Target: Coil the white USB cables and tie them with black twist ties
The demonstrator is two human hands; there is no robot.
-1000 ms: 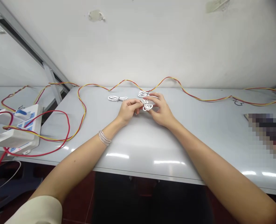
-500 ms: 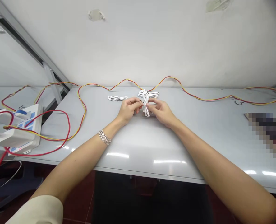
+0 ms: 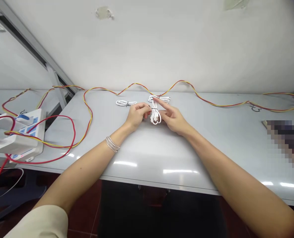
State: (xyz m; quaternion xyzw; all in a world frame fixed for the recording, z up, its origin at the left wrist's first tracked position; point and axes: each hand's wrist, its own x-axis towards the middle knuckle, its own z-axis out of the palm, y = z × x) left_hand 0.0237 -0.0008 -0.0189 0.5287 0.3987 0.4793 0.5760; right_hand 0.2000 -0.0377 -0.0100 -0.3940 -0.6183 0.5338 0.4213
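My right grip (image 3: 174, 119) has just straightened its index finger along the top of a white cable bundle (image 3: 155, 115), which it grasps above the bench (image 3: 186, 158), between my two hands. The black tie (image 3: 154, 108) circles the bundle's middle, so I judge the coil is secured and being adjusted. My left grip (image 3: 137, 114) is pinched close beside it; I cannot tell whether it holds a tie end. Half a second ago that finger was bent nearer the tie; now the lower loops spread wider, showing a plug (image 3: 157, 118).
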